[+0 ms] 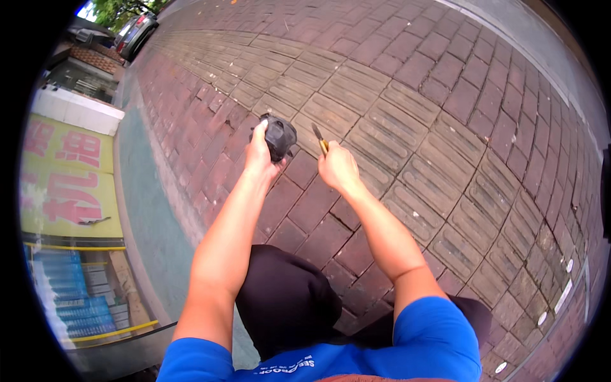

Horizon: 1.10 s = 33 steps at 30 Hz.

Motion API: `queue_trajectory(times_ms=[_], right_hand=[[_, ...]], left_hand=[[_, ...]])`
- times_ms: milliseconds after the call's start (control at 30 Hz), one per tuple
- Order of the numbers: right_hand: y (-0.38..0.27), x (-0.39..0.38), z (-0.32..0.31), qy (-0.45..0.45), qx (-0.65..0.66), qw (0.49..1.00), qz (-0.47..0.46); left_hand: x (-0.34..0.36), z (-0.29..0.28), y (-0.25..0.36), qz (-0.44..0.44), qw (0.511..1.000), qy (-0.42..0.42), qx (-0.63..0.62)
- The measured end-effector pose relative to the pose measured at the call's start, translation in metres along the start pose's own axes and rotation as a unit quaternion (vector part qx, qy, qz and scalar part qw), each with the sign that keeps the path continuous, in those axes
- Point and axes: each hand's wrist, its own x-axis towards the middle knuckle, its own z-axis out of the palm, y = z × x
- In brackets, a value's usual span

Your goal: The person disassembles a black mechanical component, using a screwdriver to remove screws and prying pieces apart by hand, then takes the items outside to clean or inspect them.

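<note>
My left hand (258, 151) is closed around a rounded, lumpy black object (280, 137), thumb along its near left side. Its surface looks glossy and folded, and its kind is hard to make out. To the right, apart from it, my right hand (338, 167) grips a small hand tool (324, 146) with a yellow handle. The tool's dark, narrow tip points away from me and slightly left; the fist hides the rest of the handle. Both hands are held out over the paving, beyond my dark-clad knee (286, 293).
Reddish paving bricks (280, 202) and a band of ridged yellowish tiles (388, 130) cover the ground. On the left stand a yellow sign panel (70, 172) and a glass-fronted case (95, 290) with blue boxes. A parked car (136, 35) is far off at the upper left.
</note>
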Motion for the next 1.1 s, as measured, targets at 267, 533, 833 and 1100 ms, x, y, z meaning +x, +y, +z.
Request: queue_trajectory(times_ms=[267,533,833,1100], right_hand=[[0.014,-0.002,-0.009,-0.013,0.111,0.994,0.004],[-0.003,-0.002,-0.064,0.081,0.156,0.976,-0.128],[-0.013,-0.003,-0.055,-0.003,-0.048,0.998,-0.03],[-0.023,-0.016,-0.048,0.257,0.138,0.919,-0.265]], left_hand=[[-0.017,0.022,-0.002,0.222,0.971,-0.033,0.083],[-0.019,0.028,-0.011,0.424,0.853,0.067,0.296],[-0.045,0.037,-0.007,0.467,0.78,0.085,0.408],[-0.035,0.015,-0.012,0.573,0.678,0.045,0.458]])
